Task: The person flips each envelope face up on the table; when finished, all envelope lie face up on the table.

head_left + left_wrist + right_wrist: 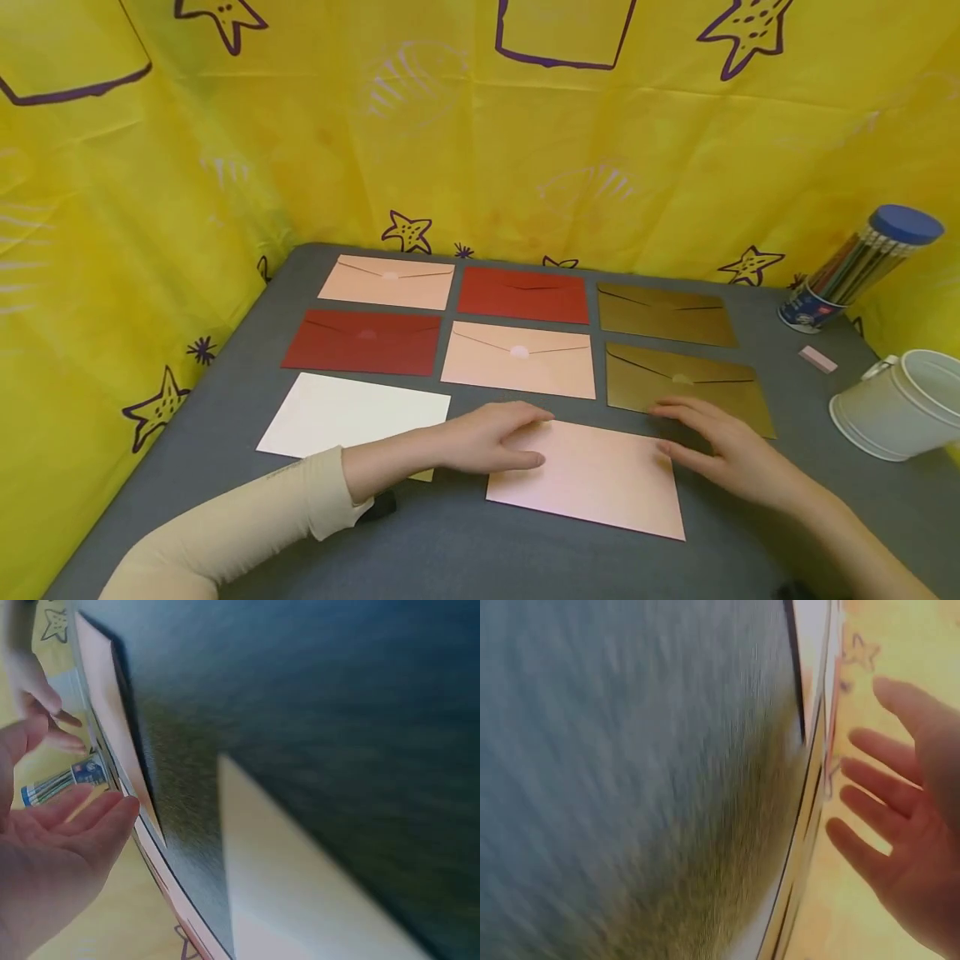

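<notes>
Taking the pale pink paper envelope near the front of the grey worktop as the landmark and going from left to right: a cream rectangular envelope is lying to its left, face down and flat. Beyond the landmark, six more envelopes are sitting flap-up in two tidy rows, a dark red envelope, a peach envelope with a round seal and an olive-gold envelope nearest, seemingly laid out by colour for comparison. The left hand is resting with relaxed fingers on the landmark's left edge, while the right hand is lying flat at its upper right corner (both spread, neither gripping), apparently steadying it square. Far right, a clear pencil tube with a blue lid is leaning; its label is too small to read. A white enamel mug is lying tipped beside it.
</notes>
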### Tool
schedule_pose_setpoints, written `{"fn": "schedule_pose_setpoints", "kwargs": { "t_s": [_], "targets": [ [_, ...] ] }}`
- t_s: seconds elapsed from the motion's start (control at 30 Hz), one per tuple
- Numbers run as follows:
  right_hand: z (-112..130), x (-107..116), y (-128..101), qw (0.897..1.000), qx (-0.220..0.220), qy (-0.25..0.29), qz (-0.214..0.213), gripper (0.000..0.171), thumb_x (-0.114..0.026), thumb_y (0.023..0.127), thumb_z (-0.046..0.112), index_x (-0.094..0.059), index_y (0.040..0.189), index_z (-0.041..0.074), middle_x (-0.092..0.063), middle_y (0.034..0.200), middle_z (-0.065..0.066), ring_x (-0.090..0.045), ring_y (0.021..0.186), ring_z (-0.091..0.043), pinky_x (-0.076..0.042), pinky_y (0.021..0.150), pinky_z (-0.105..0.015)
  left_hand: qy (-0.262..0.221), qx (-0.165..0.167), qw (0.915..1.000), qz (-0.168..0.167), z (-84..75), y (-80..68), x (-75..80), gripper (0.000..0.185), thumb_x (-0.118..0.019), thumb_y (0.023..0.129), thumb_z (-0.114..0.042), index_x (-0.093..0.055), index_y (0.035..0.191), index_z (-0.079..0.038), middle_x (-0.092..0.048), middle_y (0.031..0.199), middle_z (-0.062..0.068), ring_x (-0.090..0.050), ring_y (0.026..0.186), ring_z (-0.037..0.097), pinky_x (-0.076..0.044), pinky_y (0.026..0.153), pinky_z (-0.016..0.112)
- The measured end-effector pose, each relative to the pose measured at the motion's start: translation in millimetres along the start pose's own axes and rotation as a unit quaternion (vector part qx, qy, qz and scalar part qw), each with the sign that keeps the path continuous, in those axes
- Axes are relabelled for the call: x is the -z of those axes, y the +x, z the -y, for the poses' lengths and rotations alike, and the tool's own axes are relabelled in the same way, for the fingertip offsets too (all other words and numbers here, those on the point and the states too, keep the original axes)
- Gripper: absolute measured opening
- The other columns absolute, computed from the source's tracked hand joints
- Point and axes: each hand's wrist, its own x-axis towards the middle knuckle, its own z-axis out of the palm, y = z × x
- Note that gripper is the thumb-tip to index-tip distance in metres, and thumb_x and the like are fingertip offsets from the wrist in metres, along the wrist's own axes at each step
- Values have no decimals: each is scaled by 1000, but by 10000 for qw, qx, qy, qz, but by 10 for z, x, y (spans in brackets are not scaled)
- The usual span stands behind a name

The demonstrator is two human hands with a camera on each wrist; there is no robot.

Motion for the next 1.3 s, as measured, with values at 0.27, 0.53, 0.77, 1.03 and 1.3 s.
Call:
{"fn": "schedule_pose_setpoints", "kwargs": {
  "t_s": [0.27,0.53,0.77,1.03,1.3],
  "targets": [
    [215,-90,-148,9940,364,96,1024,66,-71,87,46,-49,145,25,-43,150,-1,-37,138,-17,-23,104,-9,1078,-369,9919,553,35,-315,-19,77,-61,94,-46,-31,152,-7,-27,158,10,-21,146,22,-23,115,36],
    [234,-142,-223,9904,544,-89,1269,87,-70,80,60,-38,151,23,-34,156,-1,-25,143,-9,-26,105,-14,2174,-620,9723,586,60,-403,-34,90,-62,89,-57,-26,154,-7,-21,160,13,-14,148,26,-24,115,35],
    [212,-155,-234,9888,833,-150,1228,94,-72,77,61,-35,153,19,-33,156,-5,-30,141,-11,-16,104,-7,2277,-537,9704,605,90,-405,-72,87,-56,91,-61,-27,154,-8,-20,160,12,-15,148,25,-26,114,35],
    [208,-109,-229,9869,807,-221,1383,93,-69,78,62,-35,153,19,-31,157,-4,-27,142,-7,-33,102,-16,2472,-508,9652,688,84,-389,-65,83,-54,91,-62,-33,153,-11,-22,160,11,-18,147,24,-35,109,35],
    [219,-99,-222,9857,815,-569,1358,91,-69,77,65,-38,151,22,-33,157,-1,-36,138,-12,-46,96,-31,2484,-568,9644,713,69,-385,-36,74,-58,90,-59,-42,149,-17,-32,156,10,-26,144,22,-43,103,36]
  ]
}}
